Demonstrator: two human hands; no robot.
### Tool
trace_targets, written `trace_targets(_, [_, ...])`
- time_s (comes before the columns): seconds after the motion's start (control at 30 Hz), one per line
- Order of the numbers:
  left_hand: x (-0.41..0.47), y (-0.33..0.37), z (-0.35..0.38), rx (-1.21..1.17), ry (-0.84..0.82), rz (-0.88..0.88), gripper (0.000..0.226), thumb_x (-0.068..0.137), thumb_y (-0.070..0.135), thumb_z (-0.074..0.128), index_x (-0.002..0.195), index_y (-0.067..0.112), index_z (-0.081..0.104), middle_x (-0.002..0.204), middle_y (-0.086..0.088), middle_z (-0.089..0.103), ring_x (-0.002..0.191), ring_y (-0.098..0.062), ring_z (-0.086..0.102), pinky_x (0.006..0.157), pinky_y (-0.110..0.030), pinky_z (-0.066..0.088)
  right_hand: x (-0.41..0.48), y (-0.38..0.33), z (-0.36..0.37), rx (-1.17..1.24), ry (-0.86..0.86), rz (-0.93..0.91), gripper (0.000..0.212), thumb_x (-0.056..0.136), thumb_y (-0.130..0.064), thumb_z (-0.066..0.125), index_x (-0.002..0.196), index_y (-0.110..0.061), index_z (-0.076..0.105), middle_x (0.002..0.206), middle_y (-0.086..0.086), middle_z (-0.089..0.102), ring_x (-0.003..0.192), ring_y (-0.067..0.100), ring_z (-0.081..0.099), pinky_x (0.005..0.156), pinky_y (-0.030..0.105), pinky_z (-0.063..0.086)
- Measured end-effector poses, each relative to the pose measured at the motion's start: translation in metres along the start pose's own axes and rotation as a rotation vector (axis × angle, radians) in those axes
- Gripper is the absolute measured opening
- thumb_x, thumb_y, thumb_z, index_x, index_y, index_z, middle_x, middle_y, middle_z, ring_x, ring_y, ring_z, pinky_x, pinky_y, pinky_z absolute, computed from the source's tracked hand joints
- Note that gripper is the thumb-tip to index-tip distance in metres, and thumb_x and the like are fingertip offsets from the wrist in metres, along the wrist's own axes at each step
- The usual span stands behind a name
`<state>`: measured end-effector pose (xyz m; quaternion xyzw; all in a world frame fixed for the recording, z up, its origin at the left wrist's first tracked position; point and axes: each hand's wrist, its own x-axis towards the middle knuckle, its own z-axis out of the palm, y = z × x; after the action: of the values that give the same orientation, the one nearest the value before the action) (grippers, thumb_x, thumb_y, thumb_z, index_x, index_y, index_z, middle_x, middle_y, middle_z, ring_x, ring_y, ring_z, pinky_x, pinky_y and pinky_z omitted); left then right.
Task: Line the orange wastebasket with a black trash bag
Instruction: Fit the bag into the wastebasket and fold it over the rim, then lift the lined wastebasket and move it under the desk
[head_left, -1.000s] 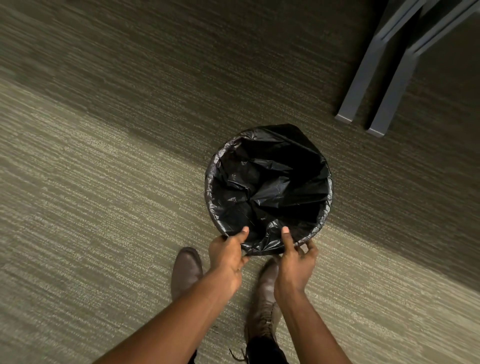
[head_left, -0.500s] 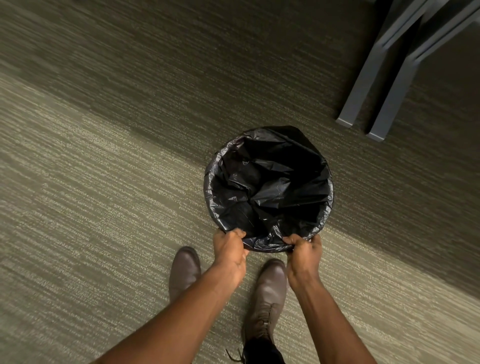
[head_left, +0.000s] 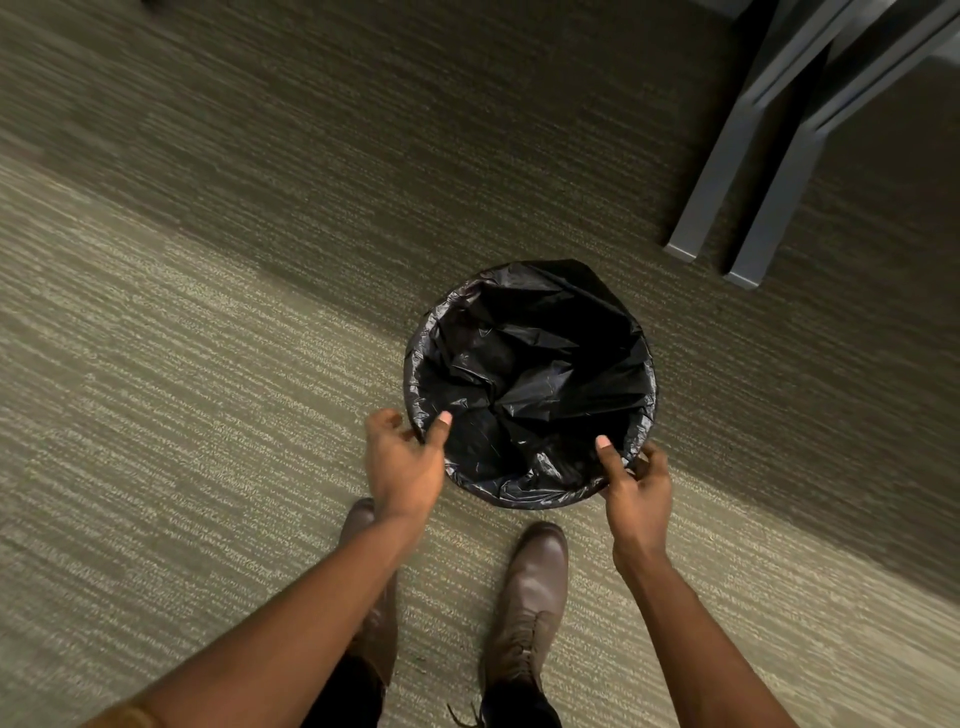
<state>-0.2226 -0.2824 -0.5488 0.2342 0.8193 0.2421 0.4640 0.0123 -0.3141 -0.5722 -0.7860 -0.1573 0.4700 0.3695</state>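
Directly below the camera, a person is standing on striped grey-green carpet (head_left: 182, 415) and bending both bare arms down toward the wastebasket, which is sitting upright on the floor just ahead of the feet, a little right of the middle of the view. None of the basket's orange is showing, because the black trash bag (head_left: 530, 384) is covering it completely: the plastic is folding over the round rim all the way around and sagging in crumpled folds down into the hollow. The left hand (head_left: 405, 462) is gripping the rim at about 8 o'clock on the circle, its thumb hooking over the plastic on the inside and its fingers curling loosely around the outside, so it is pinching the bag's edge rather than closing into a fist. The right hand (head_left: 636, 486) is doing the same at about 5 o'clock, thumb pressing the bag on the inner side, fingers bent around the outer side of the rim. The two hands are sitting well apart along the near arc of the rim. Two brown lace-up boots (head_left: 532, 597) are pointing toward the basket from 6 o'clock, the left one partly hidden under the left forearm. Two grey metal furniture legs (head_left: 727, 171) are slanting down to the carpet at about 1 o'clock from the basket, apart from it.
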Motion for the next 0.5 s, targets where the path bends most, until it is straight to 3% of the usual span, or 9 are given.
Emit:
trace_targets(0.07, [0.012,0.009,-0.008,-0.032,0.028,0.044,0.044,0.095,0.027,0.082,0.130,0.015,0.057,0.117,-0.004,0.073,0.102,-0.025,0.076,0.084,-0.029,0.062,0.001,-0.006,-0.004,-0.083,0.074,-0.061,0.064,0.098,-0.043,0.078,0.149,-0.014,0.053,0.119,-0.008,0.072,0.111,0.014,0.072,0.104,0.041,0.058])
trace_targets(0.13, [0.021,0.017,-0.014,-0.011,0.017,0.087,0.022,0.096,0.016,0.081,0.109,0.019,0.063,0.102,0.000,0.073,0.093,-0.020,0.075,0.075,-0.020,0.058,0.005,-0.006,-0.008,-0.189,0.091,-0.136,0.066,0.099,-0.048,0.076,0.150,-0.014,0.053,0.133,0.003,0.071,0.122,0.022,0.070,0.109,0.045,0.057])
trace_targets(0.2, [0.025,0.023,-0.016,0.050,0.005,0.132,0.022,0.097,0.010,0.080,0.095,0.023,0.062,0.092,0.002,0.071,0.082,-0.014,0.071,0.064,-0.016,0.056,0.010,-0.008,-0.008,-0.314,0.066,-0.205,0.060,0.102,-0.042,0.073,0.148,-0.007,0.057,0.135,0.012,0.072,0.124,0.029,0.069,0.107,0.049,0.058])
trace_targets(0.27, [0.028,0.025,-0.018,0.080,-0.004,0.154,0.024,0.098,0.009,0.079,0.091,0.024,0.062,0.088,0.003,0.070,0.077,-0.010,0.069,0.060,-0.014,0.056,0.014,-0.010,-0.007,-0.388,0.062,-0.215,0.052,0.103,-0.034,0.073,0.143,-0.003,0.060,0.123,0.015,0.076,0.113,0.034,0.073,0.100,0.052,0.061])
trace_targets(0.4, [0.029,0.023,-0.020,0.100,-0.014,0.175,0.014,0.096,0.010,0.080,0.103,0.013,0.068,0.092,-0.001,0.074,0.083,-0.020,0.075,0.074,-0.026,0.063,0.019,-0.013,-0.007,-0.319,0.038,-0.155,0.034,0.101,-0.021,0.076,0.130,-0.007,0.067,0.112,0.008,0.080,0.102,0.026,0.078,0.095,0.052,0.064])
trace_targets(0.5, [0.023,0.023,-0.019,0.099,-0.015,0.202,0.019,0.095,0.011,0.082,0.098,0.021,0.067,0.092,-0.001,0.076,0.086,-0.024,0.078,0.083,-0.039,0.068,0.021,-0.012,-0.010,-0.244,0.023,-0.084,0.028,0.100,-0.015,0.077,0.126,-0.010,0.070,0.114,0.005,0.081,0.105,0.023,0.078,0.099,0.054,0.063])
